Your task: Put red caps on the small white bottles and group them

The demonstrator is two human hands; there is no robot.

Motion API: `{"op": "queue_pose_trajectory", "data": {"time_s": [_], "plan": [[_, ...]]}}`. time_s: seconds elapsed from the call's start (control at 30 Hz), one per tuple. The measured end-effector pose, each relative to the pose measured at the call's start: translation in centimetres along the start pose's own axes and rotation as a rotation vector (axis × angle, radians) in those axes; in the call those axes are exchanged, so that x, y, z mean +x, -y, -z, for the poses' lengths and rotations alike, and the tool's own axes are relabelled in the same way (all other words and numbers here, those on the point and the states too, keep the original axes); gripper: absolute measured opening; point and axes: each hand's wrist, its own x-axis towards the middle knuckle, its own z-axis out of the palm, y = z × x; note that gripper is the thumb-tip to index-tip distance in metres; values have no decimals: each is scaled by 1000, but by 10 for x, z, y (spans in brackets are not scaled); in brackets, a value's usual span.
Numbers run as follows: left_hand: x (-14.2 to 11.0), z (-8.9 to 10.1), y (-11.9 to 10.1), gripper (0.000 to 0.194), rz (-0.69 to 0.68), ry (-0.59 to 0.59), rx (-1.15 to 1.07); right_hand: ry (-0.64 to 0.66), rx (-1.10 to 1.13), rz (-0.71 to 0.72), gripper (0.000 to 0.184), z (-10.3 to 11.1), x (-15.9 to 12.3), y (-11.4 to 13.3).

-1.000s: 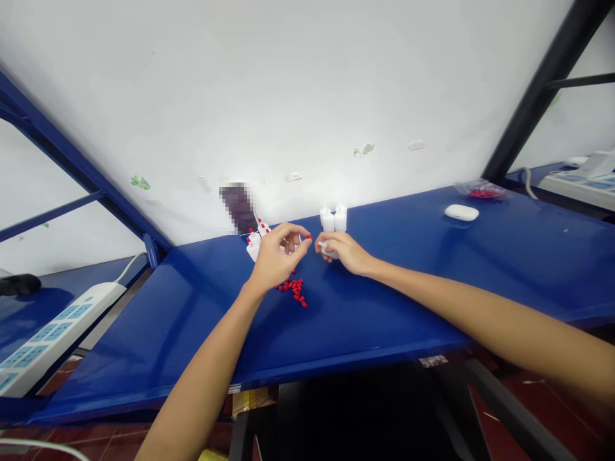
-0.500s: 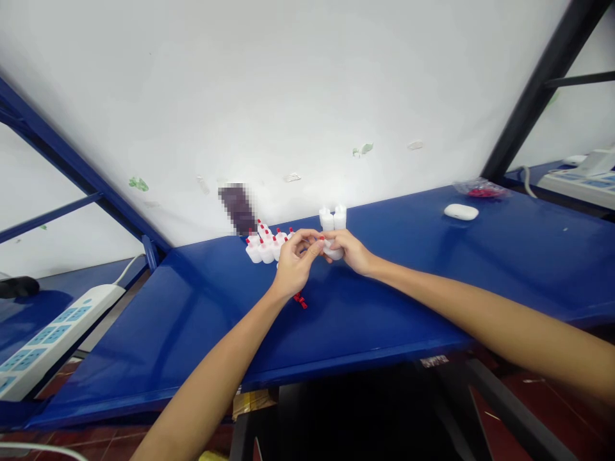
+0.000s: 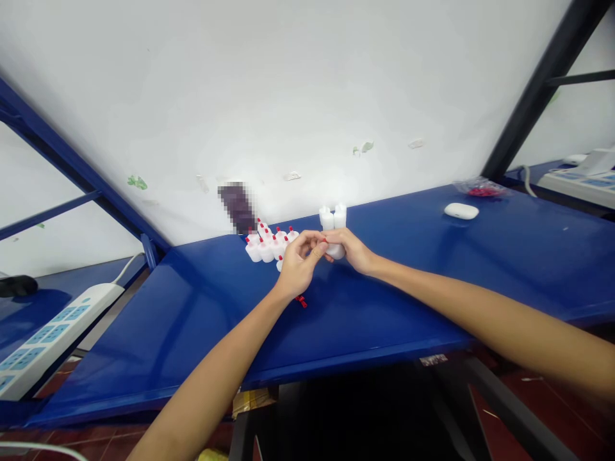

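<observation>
A white bottle was clasped in the right hand, a red cap at its tip was pinched by the left hand, red-capped bottles stood left of that hand, loose caps lay beside its wrist

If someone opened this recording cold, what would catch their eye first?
Probably the hands meeting over the blue table, where the left hand has a red cap at a white bottle held by the right hand. Next, the cluster of red-tipped bottles just left of the hands, then the dark pixelated patch behind that cluster.
</observation>
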Motion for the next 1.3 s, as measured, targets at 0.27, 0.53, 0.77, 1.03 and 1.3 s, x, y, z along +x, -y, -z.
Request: {"op": "queue_pose_trajectory", "data": {"time_s": [0.27,0.53,0.77,1.03,1.3], "plan": [[-7,0,-5,18,-72,0,312,-55,-254,-2,39,0,-2,1],[4,17,-24,13,-134,-33,384,-77,-204,-12,37,-3,-4,-5],[12,95,-55,17,-75,-96,726,-90,-482,-79,33,8,1,-18],[-18,108,-23,24,31,-32,890,-94,-593,-73,30,4,-1,-14],[-18,108,-27,22,-15,-27,1099,-96,-600,-45,19,6,1,-11]]}}
